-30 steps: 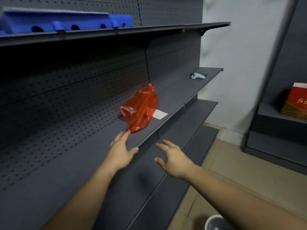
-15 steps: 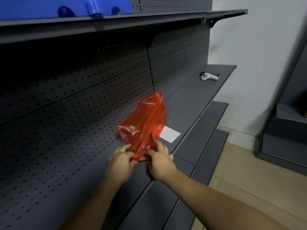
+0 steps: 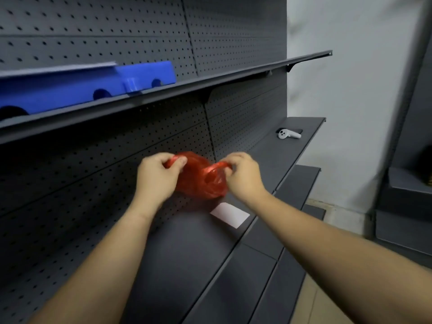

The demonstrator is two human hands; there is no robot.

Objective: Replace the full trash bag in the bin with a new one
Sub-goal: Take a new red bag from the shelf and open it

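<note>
Dark grey pegboard shelving [image 3: 88, 183] is filling the left side, with a pale wall [image 3: 350, 78] rising behind it and tan floor showing low right. I am holding a red plastic bag [image 3: 198, 181] above the middle shelf [image 3: 187, 249], my left hand [image 3: 156, 176] and right hand [image 3: 243, 176] each pinching a handle. A white card [image 3: 230, 215] is lying just below, a white controller [image 3: 288, 134] farther along, and blue trays [image 3: 81, 90] are sitting overhead.
</note>
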